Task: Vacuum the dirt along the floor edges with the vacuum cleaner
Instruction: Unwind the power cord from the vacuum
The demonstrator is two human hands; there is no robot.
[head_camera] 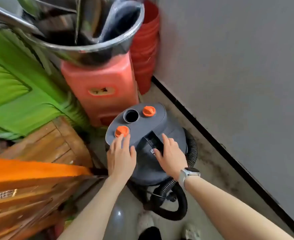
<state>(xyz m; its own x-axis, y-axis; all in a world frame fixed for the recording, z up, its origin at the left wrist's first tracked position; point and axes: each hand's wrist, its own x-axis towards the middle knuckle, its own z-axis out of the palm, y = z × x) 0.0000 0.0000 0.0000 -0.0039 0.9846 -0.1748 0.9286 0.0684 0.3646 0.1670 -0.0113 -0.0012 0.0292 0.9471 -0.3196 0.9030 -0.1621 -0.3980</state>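
Grey vacuum cleaner (148, 146) sits on the floor (210, 163) by the wall's black skirting (212, 135), left hand (121, 158) flat on its top with fingers straight, right hand (171, 157) resting loosely at the handle recess, neither gripping.

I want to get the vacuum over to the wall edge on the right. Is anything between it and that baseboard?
Nothing solid shows. The vacuum cleaner has bare, dirty floor between it and the black baseboard. Only its own black hose curls along that side. Both hands, left hand and right hand, rest on it.
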